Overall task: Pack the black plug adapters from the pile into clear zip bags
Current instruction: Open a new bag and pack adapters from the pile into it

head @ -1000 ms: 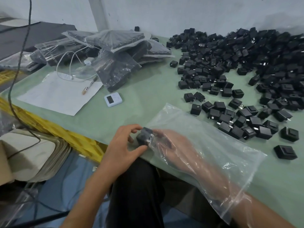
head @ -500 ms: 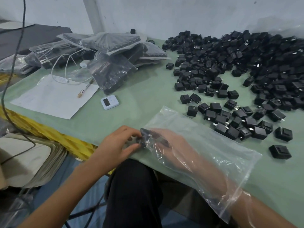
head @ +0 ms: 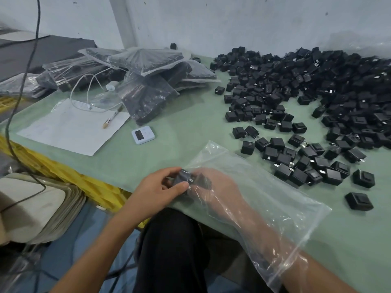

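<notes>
A clear zip bag [head: 266,199] lies on the green table [head: 182,132] near its front edge, and my right hand [head: 213,185] and forearm are pushed inside it. At the bag's closed left end that hand grips black plug adapters [head: 186,182] from inside. My left hand [head: 158,193] pinches the same adapters from outside through the plastic. A big pile of loose black adapters [head: 317,98] covers the table's right and back, with scattered ones [head: 304,163] close to the bag.
Several filled bags [head: 148,81] are stacked at the back left. A white paper sheet [head: 72,127] with a pen [head: 112,118], a white cable [head: 84,96] and a small white timer [head: 142,134] lie left of centre. A black cord [head: 12,115] hangs at the far left.
My left hand's fingers have closed further over the adapters at the bag's end. The right hand stays inside the bag. The view has shifted slightly.
</notes>
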{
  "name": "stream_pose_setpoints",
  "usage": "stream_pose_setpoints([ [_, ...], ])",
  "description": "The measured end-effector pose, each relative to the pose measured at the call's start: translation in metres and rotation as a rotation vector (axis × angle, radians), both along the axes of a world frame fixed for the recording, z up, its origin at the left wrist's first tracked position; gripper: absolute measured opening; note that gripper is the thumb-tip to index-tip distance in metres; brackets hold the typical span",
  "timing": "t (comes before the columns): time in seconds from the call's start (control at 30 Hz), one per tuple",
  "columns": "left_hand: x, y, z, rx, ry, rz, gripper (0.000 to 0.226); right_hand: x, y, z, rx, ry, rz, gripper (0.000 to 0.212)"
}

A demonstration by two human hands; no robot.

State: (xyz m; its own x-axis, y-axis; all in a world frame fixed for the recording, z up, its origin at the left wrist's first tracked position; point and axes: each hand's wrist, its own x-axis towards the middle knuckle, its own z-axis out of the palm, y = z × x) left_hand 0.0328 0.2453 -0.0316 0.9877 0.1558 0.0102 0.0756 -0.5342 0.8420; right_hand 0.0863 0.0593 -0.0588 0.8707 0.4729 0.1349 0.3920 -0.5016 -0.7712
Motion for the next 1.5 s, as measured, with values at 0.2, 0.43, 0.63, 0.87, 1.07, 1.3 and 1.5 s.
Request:
stream_pose_setpoints([
  [0.2, -0.001, 0.001, 0.001, 0.052, -0.038, -0.05, 0.042, 0.02, 0.001, 0.019, -0.26, 0.124, 0.133, 0.045],
  [0.43, -0.003, 0.002, -0.003, 0.076, -0.044, -0.034, 0.047, 0.014, -0.001, 0.024, -0.28, 0.146, 0.215, 0.047],
  [0.63, -0.015, -0.001, -0.009, -0.03, -0.156, 0.057, 0.042, 0.009, 0.0, 0.013, -0.381, -0.072, 0.145, 0.039],
  [0.87, -0.01, -0.005, 0.0, -0.207, -0.109, 0.138, 0.035, 0.003, 0.002, 0.019, -0.386, -0.162, 0.168, 0.037],
  [1.07, 0.035, -0.018, 0.007, 0.06, -0.061, 0.391, 0.023, -0.004, 0.002, 0.045, -0.261, -0.126, 0.234, 0.049],
  [1.3, 0.05, -0.026, 0.003, 0.337, 0.064, 0.284, 0.021, -0.016, -0.007, 0.057, -0.17, -0.014, 0.223, 0.032],
  [1.5, 0.055, -0.022, -0.005, 0.373, 0.006, 0.238, 0.013, -0.023, -0.11, 0.07, -0.186, 0.204, 0.223, 0.043],
])
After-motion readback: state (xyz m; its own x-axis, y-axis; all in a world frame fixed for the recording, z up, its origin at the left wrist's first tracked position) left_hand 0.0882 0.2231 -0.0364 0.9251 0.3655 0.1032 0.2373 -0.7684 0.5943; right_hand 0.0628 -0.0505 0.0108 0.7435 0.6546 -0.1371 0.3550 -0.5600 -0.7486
